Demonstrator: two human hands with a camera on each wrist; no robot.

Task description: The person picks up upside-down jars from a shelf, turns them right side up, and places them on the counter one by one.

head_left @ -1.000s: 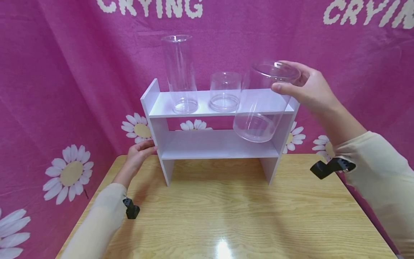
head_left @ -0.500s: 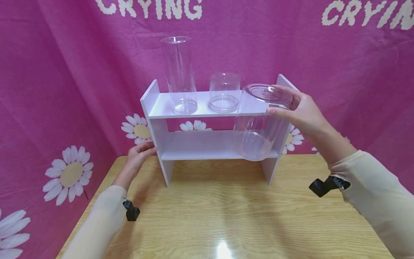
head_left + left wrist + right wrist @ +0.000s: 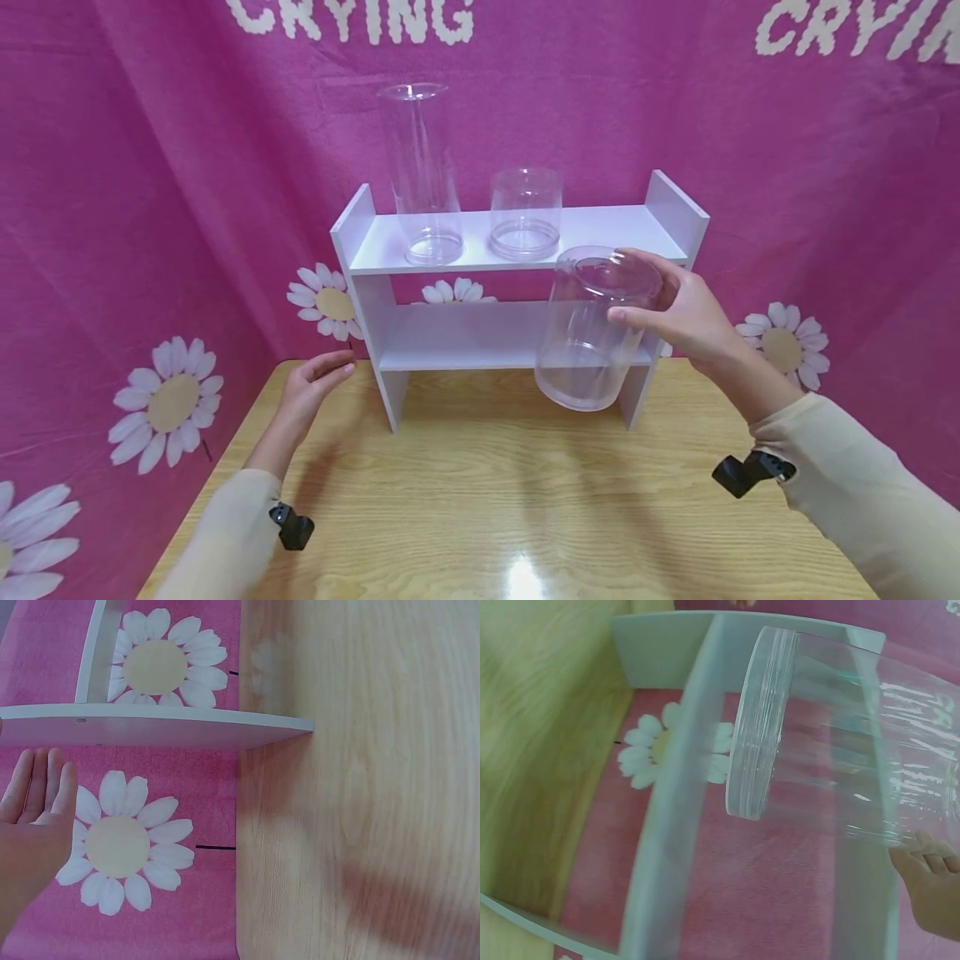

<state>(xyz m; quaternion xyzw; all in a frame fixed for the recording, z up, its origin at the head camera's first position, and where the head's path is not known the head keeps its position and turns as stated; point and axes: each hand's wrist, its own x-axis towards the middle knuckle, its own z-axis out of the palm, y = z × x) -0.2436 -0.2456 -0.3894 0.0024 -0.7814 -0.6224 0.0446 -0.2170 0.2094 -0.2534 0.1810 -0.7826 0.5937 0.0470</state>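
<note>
My right hand [image 3: 686, 312] grips a wide clear jar [image 3: 577, 375] near its upper rim, thumb on the near side. The jar hangs slightly tilted in front of the white two-tier shelf [image 3: 461, 342], overlapping its lower right part in the head view. In the right wrist view the ridged end of the jar [image 3: 761, 727] faces the shelf boards. My left hand [image 3: 311, 387] holds nothing; its fingers are extended just left of the shelf's side panel. In the left wrist view that hand [image 3: 37, 817] is palm up to the camera, fingertips close to the panel [image 3: 187, 731].
On the upper board stand a tall clear cylinder [image 3: 420, 167] at left and a short clear jar [image 3: 525, 208] near the middle. The shelf rests on a wooden table [image 3: 465, 500]. A pink curtain [image 3: 585, 108] with daisies hangs behind.
My right hand has lowered the jar from beside the upper board to in front of the lower one. My left hand has come away from the side panel, slightly down and left.
</note>
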